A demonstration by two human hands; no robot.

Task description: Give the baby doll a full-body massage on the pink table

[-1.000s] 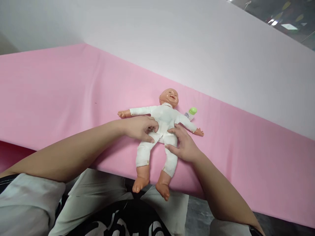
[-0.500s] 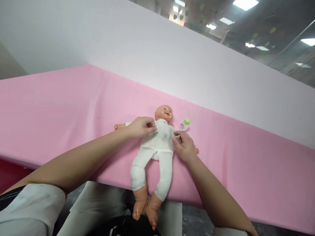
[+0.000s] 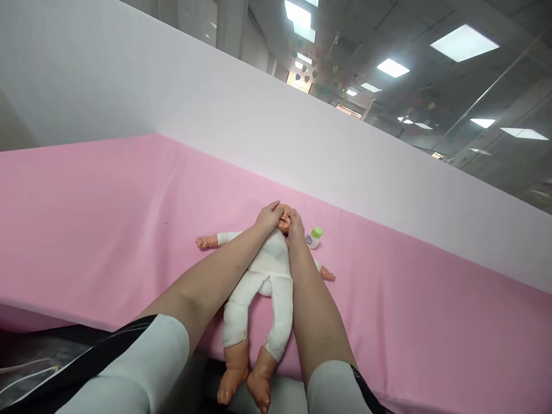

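A baby doll point(image 3: 272, 253) in white clothes lies on its back, its bare feet over the near edge of the pink surface. My left hand point(image 3: 269, 217) is cupped against one side of the doll's head, with the fingers curving over it. Against the other side rests my right hand point(image 3: 295, 224), so the head is held between both palms. Part of the doll's face shows between them, while my fingers hide the rest of the head. Just right of my right hand lies a small bottle point(image 3: 314, 238) with a green cap.
A pink padded surface point(image 3: 409, 299) spreads to both sides under the doll. Behind it stands a pale wall point(image 3: 207, 103), topped by glass panels with ceiling lights beyond. My knees are below the near edge.
Both hands have moved up from the doll's chest and side to its head and closed around it. My view has tilted upward a little.
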